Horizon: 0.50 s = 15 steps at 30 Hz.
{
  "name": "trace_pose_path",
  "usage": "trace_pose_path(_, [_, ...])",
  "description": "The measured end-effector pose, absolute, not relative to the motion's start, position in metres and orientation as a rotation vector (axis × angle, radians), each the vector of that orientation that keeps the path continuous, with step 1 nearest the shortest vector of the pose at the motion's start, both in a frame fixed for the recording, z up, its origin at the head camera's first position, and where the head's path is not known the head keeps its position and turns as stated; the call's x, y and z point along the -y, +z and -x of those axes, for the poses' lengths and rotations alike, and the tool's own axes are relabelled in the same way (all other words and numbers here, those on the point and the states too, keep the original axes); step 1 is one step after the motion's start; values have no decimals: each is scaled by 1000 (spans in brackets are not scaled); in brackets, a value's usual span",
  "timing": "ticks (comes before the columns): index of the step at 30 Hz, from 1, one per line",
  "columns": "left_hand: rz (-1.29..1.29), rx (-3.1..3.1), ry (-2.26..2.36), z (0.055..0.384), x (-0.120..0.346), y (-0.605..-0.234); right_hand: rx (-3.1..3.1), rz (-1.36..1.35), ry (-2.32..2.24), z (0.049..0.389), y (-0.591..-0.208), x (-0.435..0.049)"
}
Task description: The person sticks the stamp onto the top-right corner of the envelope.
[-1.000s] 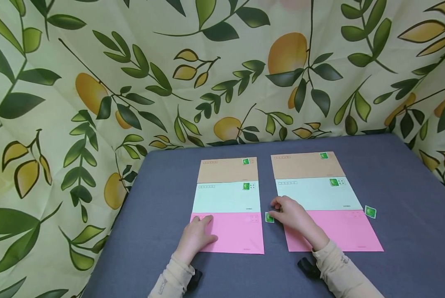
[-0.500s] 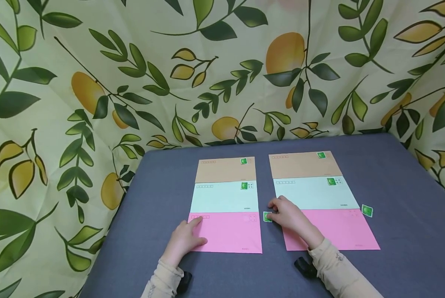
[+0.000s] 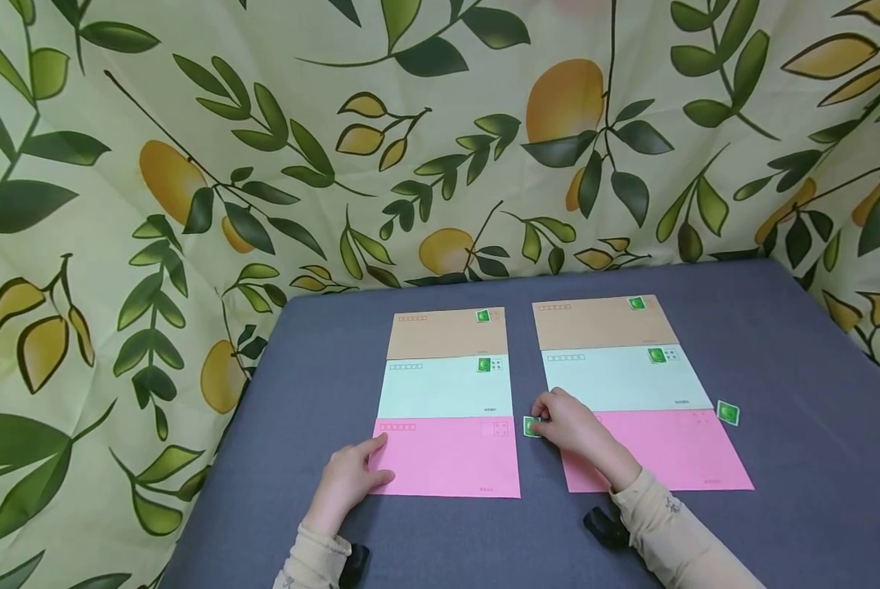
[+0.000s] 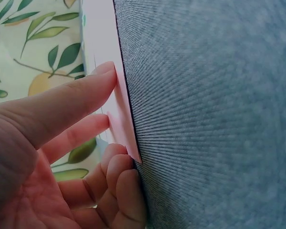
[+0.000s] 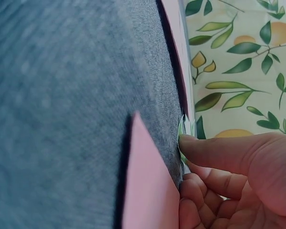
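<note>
My left hand (image 3: 340,483) rests at the left edge of the left pink envelope (image 3: 455,458). Its thumb and index finger lie nearly straight on the paper; in the left wrist view the other fingers (image 4: 128,191) are bent beside the edge. Between the two columns of envelopes, my right hand (image 3: 576,425) pinches a small green stamp (image 3: 531,426) between thumb and fingers. In the right wrist view the stamp (image 5: 180,136) is seen edge-on, tilted up at the thumb tip. The right pink envelope (image 3: 675,450) lies partly under the right hand and wrist.
Light blue envelopes (image 3: 440,388) and brown envelopes (image 3: 447,335) lie above the pink ones, each bearing a green stamp. Another loose stamp (image 3: 728,413) lies at the right pink envelope's upper right corner. A leaf-patterned cloth (image 3: 410,164) hangs behind the dark table (image 3: 263,523).
My left hand has slid left and slightly down, from on the pink envelope to its left edge. The right hand stays in nearly the same place with the stamp.
</note>
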State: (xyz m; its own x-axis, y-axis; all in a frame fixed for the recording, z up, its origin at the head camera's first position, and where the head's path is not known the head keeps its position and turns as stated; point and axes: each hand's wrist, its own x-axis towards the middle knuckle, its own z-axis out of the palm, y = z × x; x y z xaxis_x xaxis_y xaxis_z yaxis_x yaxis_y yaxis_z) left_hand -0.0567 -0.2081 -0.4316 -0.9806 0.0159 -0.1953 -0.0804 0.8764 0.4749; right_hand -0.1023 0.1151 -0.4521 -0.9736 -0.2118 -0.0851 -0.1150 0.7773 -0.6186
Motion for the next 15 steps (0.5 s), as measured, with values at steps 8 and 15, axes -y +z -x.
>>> trace_pose_path(8, [24,-2863,734,57,209,-433,-2798,253,-1021,101,-452,-116])
trace_pose_path(15, [34,-2857,740,58,210,-433,-2715,300,-1104,102,-446,-118])
